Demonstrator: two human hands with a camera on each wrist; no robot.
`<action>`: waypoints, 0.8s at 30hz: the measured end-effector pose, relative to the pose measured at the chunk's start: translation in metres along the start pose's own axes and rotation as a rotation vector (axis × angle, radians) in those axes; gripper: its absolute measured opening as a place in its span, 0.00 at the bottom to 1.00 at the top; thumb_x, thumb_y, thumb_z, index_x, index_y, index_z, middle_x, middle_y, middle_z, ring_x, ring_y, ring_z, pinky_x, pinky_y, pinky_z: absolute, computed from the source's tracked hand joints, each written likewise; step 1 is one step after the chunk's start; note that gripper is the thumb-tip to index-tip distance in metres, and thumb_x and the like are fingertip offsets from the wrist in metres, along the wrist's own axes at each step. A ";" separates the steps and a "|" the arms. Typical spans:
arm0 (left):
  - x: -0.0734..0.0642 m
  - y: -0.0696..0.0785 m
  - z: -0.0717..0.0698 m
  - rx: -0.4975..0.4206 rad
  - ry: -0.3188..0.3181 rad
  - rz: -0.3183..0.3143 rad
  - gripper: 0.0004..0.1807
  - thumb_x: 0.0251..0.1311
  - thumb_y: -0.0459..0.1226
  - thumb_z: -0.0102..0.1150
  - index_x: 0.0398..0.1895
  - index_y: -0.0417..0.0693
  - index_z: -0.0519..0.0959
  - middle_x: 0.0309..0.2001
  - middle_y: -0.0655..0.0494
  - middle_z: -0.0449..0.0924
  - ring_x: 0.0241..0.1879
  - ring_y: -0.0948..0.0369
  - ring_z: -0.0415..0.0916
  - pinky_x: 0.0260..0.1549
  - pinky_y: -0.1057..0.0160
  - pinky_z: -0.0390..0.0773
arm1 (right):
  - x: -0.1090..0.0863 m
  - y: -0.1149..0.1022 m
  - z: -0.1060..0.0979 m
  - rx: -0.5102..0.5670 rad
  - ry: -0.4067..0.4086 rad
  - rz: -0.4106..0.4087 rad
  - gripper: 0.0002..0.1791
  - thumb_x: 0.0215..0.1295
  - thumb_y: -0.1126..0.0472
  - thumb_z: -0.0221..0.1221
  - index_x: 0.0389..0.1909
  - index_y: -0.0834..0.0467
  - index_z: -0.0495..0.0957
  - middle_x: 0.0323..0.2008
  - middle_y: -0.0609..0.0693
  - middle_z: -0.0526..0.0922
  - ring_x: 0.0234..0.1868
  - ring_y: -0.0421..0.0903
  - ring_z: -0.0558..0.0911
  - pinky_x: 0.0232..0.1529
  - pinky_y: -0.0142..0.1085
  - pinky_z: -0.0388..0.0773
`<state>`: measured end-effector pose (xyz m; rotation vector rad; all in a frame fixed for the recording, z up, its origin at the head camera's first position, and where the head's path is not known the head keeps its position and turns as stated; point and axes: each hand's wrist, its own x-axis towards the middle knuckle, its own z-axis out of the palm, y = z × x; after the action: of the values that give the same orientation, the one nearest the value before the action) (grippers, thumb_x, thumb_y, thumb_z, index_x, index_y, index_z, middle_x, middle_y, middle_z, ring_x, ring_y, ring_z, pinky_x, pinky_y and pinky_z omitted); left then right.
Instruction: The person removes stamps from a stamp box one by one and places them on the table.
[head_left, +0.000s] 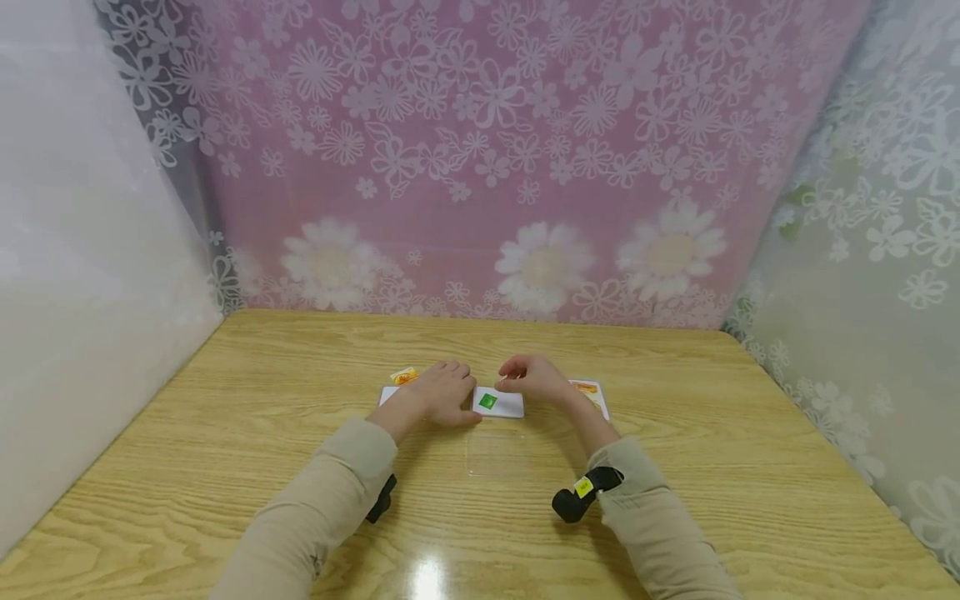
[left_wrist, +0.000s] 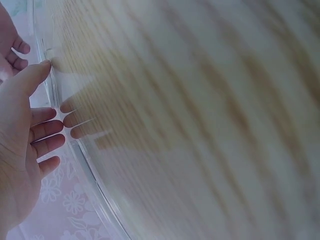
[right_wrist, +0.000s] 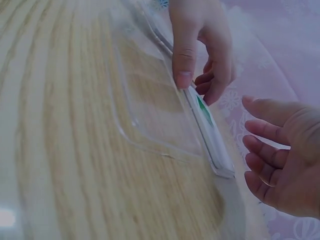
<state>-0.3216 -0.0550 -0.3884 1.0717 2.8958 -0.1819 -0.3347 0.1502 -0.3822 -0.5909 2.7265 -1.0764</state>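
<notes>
My left hand [head_left: 442,393] spans the left end of a flat white box [head_left: 510,405], thumb at its near edge and fingers toward its far edge. A small green square picture [head_left: 487,401] shows on the box's top. In the right wrist view, the left thumb [right_wrist: 184,75] meets the near side of the white box [right_wrist: 212,140]. My right hand [head_left: 536,379] hovers by the box's far right edge with bent fingers. Its thumb and fingers [right_wrist: 260,145] are apart in the right wrist view, and nothing shows between them.
A clear plastic lid [head_left: 498,456] lies in front of the box. One white card with orange pictures [head_left: 588,388] is partly behind my right wrist. Left of the left hand are a yellow-orange piece [head_left: 405,376] and another white piece [head_left: 387,393]. Flowered curtains surround the wooden table [head_left: 300,350].
</notes>
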 end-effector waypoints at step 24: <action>-0.002 0.003 -0.001 0.039 0.014 0.016 0.31 0.60 0.60 0.47 0.53 0.46 0.73 0.53 0.53 0.70 0.56 0.55 0.64 0.58 0.55 0.61 | 0.003 -0.007 0.017 -0.181 -0.060 -0.013 0.24 0.52 0.53 0.68 0.47 0.63 0.78 0.40 0.52 0.78 0.40 0.46 0.74 0.42 0.40 0.72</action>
<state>-0.3183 -0.0543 -0.3876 1.1060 2.9067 -0.2327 -0.3309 0.1336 -0.3897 -0.6560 2.7896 -0.8058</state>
